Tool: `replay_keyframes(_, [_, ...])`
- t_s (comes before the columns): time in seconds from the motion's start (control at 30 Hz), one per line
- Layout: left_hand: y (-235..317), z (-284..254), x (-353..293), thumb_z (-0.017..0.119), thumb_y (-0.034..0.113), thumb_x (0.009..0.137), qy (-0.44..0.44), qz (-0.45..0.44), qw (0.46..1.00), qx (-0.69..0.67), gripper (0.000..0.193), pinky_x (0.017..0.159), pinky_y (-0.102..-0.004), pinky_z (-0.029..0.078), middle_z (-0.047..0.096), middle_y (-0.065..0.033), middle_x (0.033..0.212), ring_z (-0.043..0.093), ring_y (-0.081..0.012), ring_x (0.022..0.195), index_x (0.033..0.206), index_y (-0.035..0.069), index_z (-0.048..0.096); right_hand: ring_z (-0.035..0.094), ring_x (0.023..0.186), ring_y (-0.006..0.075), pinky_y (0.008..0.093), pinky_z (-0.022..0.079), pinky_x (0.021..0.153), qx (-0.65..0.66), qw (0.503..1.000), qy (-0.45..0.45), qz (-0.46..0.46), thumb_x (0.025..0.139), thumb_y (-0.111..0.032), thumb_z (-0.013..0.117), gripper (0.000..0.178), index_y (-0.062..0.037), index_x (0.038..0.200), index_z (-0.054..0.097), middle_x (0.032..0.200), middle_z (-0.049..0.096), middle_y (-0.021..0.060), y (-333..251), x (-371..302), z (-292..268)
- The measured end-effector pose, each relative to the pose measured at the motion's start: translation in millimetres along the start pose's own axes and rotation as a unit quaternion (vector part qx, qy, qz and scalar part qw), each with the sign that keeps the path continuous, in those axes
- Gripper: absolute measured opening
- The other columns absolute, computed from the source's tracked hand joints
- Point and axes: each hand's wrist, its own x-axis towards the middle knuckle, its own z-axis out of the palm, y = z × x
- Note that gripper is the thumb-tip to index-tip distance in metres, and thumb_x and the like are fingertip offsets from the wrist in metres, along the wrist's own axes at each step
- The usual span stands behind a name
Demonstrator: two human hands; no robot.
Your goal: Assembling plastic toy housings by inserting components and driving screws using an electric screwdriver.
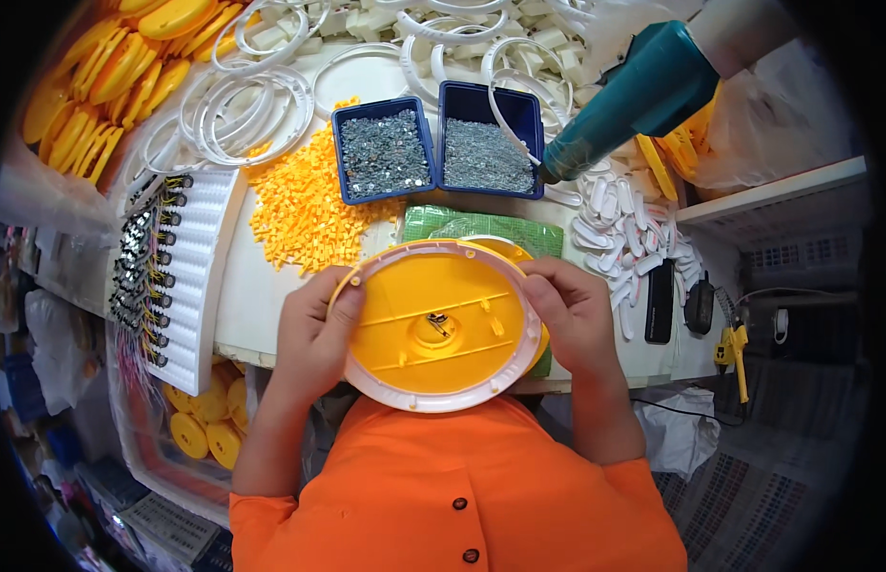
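White table (245, 305): I see it reaching away beyond.
Yellow disc (391, 332): white-rimmed, at the table's near edge.
Left hand (312, 326): gripping its left rim.
Right hand (576, 316): gripping its right rim.
Metal piece (440, 324): in the disc's central recess.

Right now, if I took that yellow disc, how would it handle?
The yellow disc is probably stiff: it spans the left hand and right hand without visible sag. Its shallow, ribbed shell suggests light weight for its size. Stood on its round rim, it might roll.
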Motion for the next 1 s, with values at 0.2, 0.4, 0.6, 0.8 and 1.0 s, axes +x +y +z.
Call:
replay_keyframes(0.2, [-5.7, 30.8, 1.7, 0.054, 0.025, 0.108, -0.003, -0.016, 0.994, -0.104, 0.028, 0.076, -0.0227, 0.043, 0.063, 0.0003, 0.096, 0.052, -0.0042, 0.086, 0.114, -0.001, 0.063, 0.062, 0.123, 0.0284, 0.0408, 0.053, 0.102, 0.494, 0.861, -0.057, 0.108, 0.108, -0.036, 0.050, 0.054, 0.0045, 0.144, 0.050, 0.137, 0.062, 0.0205, 15.5, 0.6, 5.6])
replay_keyframes(0.4, [-19.3, 56.7, 6.7, 0.055, 0.019, 0.106, 0.030, 0.080, 0.996, -0.024, 0.025, 0.072, -0.0276, 0.047, 0.064, -0.0029, 0.100, 0.055, -0.0081, 0.085, 0.123, 0.002, 0.061, 0.060, 0.124, 0.0281, 0.0458, 0.048, 0.108, 0.548, 0.836, -0.037, -0.020, 0.104, -0.031, 0.056, 0.044, 0.0032, 0.133, 0.059, 0.128, 0.066, 0.0203, -36.5, -20.3, 60.0])
replay_keyframes(0.6, [-36.8, 19.6, 15.3, 0.065, 0.009, 0.095, 0.085, 0.097, 0.982, 0.137, 0.026, 0.067, -0.0302, 0.049, 0.064, -0.0111, 0.103, 0.061, -0.0179, 0.076, 0.119, 0.000, 0.062, 0.064, 0.100, 0.0294, 0.0398, 0.050, 0.090, -0.277, 0.929, 0.022, -0.243, 0.072, -0.017, 0.084, 0.036, -0.0032, 0.101, 0.067, 0.116, 0.070, 0.0143, -16.6, -18.0, 10.3])
replay_keyframes(0.8, [-42.4, 38.9, 2.3, 0.067, 0.008, 0.091, -0.011, 0.035, 0.987, 0.159, 0.035, 0.065, -0.0300, 0.051, 0.064, -0.0117, 0.109, 0.062, -0.0182, 0.071, 0.125, 0.003, 0.063, 0.062, 0.104, 0.0327, 0.0417, 0.048, 0.094, -0.436, 0.872, 0.066, -0.215, 0.068, -0.008, 0.085, 0.043, -0.0046, 0.107, 0.067, 0.113, 0.070, 0.0144, 12.1, -14.9, 18.3])
replay_keyframes(1.0, [-49.6, 36.1, 7.2, 0.065, 0.011, 0.092, -0.051, -0.001, 0.990, 0.131, 0.037, 0.067, -0.0316, 0.053, 0.069, -0.0135, 0.101, 0.063, -0.0200, 0.069, 0.128, 0.003, 0.065, 0.061, 0.104, 0.0325, 0.0426, 0.048, 0.094, -0.471, 0.856, 0.061, -0.201, 0.069, -0.010, 0.086, 0.046, -0.0055, 0.110, 0.067, 0.114, 0.069, 0.0131, 20.9, -12.9, 20.7])
